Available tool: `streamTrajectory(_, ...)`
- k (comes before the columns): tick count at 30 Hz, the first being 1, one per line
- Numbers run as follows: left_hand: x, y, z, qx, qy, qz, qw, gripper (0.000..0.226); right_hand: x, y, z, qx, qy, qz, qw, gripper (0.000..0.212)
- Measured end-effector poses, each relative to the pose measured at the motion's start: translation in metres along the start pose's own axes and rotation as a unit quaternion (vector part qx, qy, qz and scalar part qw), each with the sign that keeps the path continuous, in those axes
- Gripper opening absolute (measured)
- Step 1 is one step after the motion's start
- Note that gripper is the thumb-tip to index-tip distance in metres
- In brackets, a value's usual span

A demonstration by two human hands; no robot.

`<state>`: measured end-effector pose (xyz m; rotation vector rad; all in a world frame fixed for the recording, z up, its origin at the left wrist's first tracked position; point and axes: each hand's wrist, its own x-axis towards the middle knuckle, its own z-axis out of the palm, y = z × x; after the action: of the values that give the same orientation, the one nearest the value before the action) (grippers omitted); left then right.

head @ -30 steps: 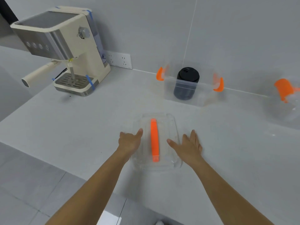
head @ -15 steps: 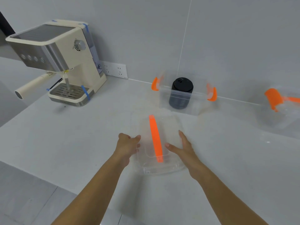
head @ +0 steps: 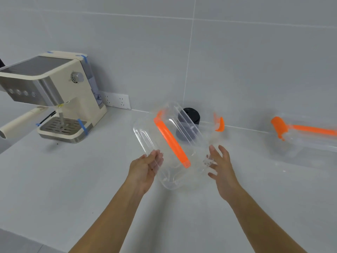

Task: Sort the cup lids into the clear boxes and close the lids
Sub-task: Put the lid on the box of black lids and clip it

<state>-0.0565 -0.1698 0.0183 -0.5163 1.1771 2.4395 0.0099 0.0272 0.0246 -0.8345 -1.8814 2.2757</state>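
A clear box lid (head: 145,137) with an orange handle (head: 172,142) hangs tilted above the counter, held between both my hands. My left hand (head: 145,168) grips its near left edge. My right hand (head: 221,165) presses its near right edge with fingers spread. Behind the lid, by the wall, stands an open clear box (head: 206,130) with orange side clips (head: 219,124). A stack of black cup lids (head: 191,115) sits inside it, partly hidden by the raised lid.
A cream espresso machine (head: 54,95) stands at the left by a wall socket (head: 116,100). A second clear box (head: 306,141) with an orange clip and handle sits at the far right. The counter's front edge runs below my forearms.
The clear lid lay flat on the counter under my hands. Both hands have lifted it up and toward the open box, tilting it. The view has also shifted.
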Motion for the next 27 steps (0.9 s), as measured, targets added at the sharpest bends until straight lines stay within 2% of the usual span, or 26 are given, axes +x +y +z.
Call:
streamTrajectory(4,-0.004,-0.002,0.021,-0.083,-0.025,-0.017,0.996,0.013,-0.004,0.003,-0.005,0.127,-0.076,0.069,0.987,0.076)
streamTrajectory(6,-0.004,-0.006,0.029,-0.101,-0.038,-0.034,0.994,0.017,-0.005,0.004,-0.003,0.179,-0.117,0.068,0.975,0.084)
streamTrajectory(8,-0.005,-0.012,0.037,-0.099,-0.051,-0.045,0.993,0.016,-0.003,0.003,0.001,0.207,-0.132,0.045,0.968,0.076)
streamTrajectory(11,-0.007,-0.017,0.046,-0.072,-0.069,-0.044,0.994,0.011,0.000,-0.007,0.007,0.210,-0.125,0.017,0.970,0.053)
streamTrajectory(13,-0.006,-0.017,0.051,-0.056,-0.081,-0.035,0.995,0.015,0.005,-0.013,0.005,0.229,-0.122,0.006,0.966,0.041)
streamTrajectory(17,-0.003,-0.001,0.056,-0.027,-0.124,-0.023,0.992,0.006,0.015,-0.033,-0.005,0.213,-0.113,-0.016,0.970,0.040)
streamTrajectory(19,0.002,0.013,0.056,-0.060,-0.118,-0.016,0.991,0.017,0.019,-0.043,-0.012,0.195,-0.116,-0.033,0.973,0.040)
streamTrajectory(23,0.021,0.037,0.055,-0.055,-0.096,0.038,0.993,0.018,0.028,-0.060,-0.025,0.171,-0.124,-0.047,0.976,0.045)
streamTrajectory(27,0.043,0.056,0.064,0.026,-0.099,0.099,0.990,0.013,0.042,-0.077,-0.034,0.156,-0.121,-0.053,0.979,0.020)
